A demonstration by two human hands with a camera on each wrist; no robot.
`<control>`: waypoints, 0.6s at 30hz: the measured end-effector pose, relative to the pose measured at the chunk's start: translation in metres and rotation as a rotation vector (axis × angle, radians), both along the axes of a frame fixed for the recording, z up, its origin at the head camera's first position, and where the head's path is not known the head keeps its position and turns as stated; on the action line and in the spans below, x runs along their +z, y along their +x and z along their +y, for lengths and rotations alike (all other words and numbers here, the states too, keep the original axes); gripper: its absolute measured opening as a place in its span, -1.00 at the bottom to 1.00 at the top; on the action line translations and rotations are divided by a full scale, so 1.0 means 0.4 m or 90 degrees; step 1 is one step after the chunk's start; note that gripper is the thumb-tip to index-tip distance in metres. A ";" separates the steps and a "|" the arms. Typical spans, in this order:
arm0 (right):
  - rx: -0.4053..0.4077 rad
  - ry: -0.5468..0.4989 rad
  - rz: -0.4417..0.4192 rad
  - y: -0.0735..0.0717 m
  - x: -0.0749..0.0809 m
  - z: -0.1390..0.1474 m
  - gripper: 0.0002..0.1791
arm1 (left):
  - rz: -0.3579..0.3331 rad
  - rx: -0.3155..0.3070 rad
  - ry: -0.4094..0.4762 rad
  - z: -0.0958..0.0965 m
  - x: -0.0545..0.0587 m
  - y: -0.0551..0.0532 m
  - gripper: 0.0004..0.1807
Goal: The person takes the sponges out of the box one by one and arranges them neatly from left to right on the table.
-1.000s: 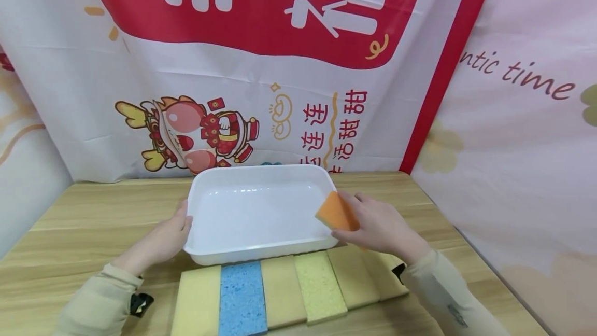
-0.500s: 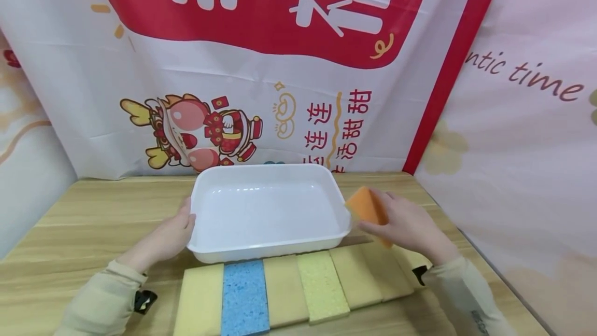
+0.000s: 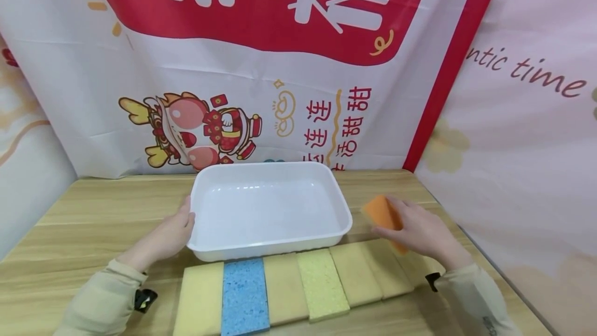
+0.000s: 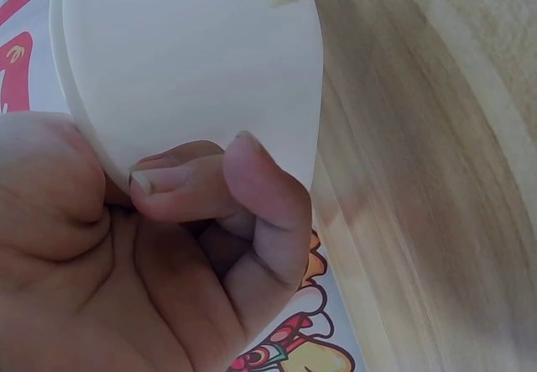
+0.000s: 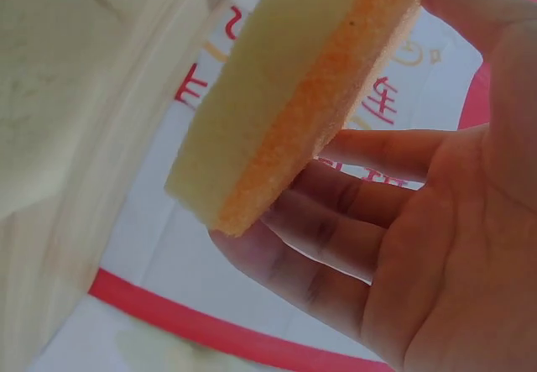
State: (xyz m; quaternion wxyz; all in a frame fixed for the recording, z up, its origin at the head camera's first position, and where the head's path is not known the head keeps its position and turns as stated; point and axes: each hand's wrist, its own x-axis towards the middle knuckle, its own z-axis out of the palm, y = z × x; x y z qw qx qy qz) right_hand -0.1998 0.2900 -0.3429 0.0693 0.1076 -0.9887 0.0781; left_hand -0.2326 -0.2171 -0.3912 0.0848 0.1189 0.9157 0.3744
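My right hand (image 3: 422, 229) pinches a two-layer sponge, orange on one side and pale yellow on the other (image 5: 294, 95). The sponge (image 3: 383, 212) is held up to the right of a white rectangular basin (image 3: 266, 249), apart from it. Thumb and fingers sit on the sponge's edges in the right wrist view, the thumb tip being out of sight. At the basin's left side my left hand (image 3: 168, 232) grips the rim. Its fingers (image 4: 268, 196) curl against the outer wall in the left wrist view.
A row of sponges lies in front of the basin: a yellow one (image 3: 200, 294), a blue one (image 3: 244, 294), a speckled yellow-green one (image 3: 323, 284) and several tan ones. The wooden table (image 3: 102, 232) ends against a printed cloth (image 3: 84, 118) behind.
My right hand has carried the orange sponge rightward, away from above the basin's right rim to beside it. The left hand stays at the basin's left side.
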 end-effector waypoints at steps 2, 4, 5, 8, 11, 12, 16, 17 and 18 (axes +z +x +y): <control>-0.009 -0.001 0.004 -0.002 -0.002 0.011 0.20 | 0.001 0.000 0.000 -0.001 -0.001 0.000 -0.34; -0.012 -0.002 0.010 -0.003 -0.005 0.022 0.19 | 0.001 0.000 -0.001 -0.002 -0.001 -0.001 -0.33; -0.010 -0.002 0.014 -0.004 -0.006 0.027 0.18 | 0.001 0.000 -0.001 -0.003 -0.002 -0.002 -0.33; -0.010 -0.007 0.021 -0.003 -0.013 0.044 0.14 | 0.000 0.000 0.000 -0.004 -0.001 -0.001 -0.33; -0.011 -0.009 0.026 -0.001 -0.021 0.065 0.11 | -0.001 -0.001 0.007 -0.003 0.001 0.001 -0.34; -0.015 -0.011 0.027 0.000 -0.025 0.073 0.10 | -0.001 -0.001 0.007 -0.004 0.002 0.001 -0.34; -0.022 -0.022 0.024 0.008 -0.043 0.113 0.07 | -0.003 -0.001 0.001 -0.001 0.002 0.000 -0.33; -0.025 -0.026 0.021 0.010 -0.047 0.123 0.07 | -0.003 0.000 -0.002 0.000 0.002 0.000 -0.33; -0.028 -0.033 0.018 0.011 -0.051 0.133 0.08 | -0.004 0.000 -0.006 0.000 0.002 0.000 -0.32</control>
